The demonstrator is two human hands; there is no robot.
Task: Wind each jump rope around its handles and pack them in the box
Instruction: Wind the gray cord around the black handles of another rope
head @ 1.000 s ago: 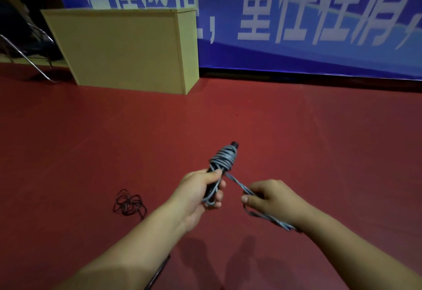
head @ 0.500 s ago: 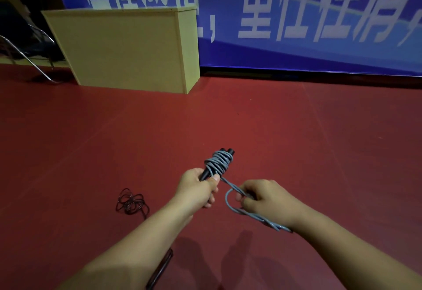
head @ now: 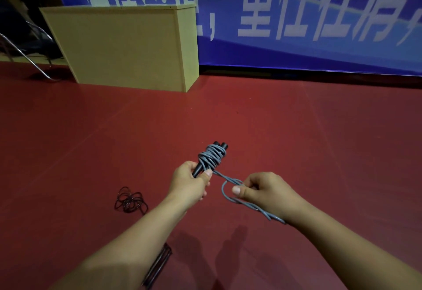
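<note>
Since a second ago, right hand (head: 266, 192) has drawn the loose grey rope (head: 225, 189) into a loop beside its thumb; wound handles tilt a bit more upright. Left hand (head: 190, 181) grips the black handles (head: 218, 147), fingers curled round them, thumb pressing the grey coil (head: 211, 158). Right hand pinches the free strand, fingers curled; tail trails under the wrist. Second, dark rope (head: 130, 201) lies tangled on the red floor (head: 296, 130), left of the arms. Yellow box (head: 127, 47) stands well apart by the blue banner (head: 319, 15).

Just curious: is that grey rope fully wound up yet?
Not fully. The grey rope coils round the black handles, but a loose loop runs to the right hand.
</note>
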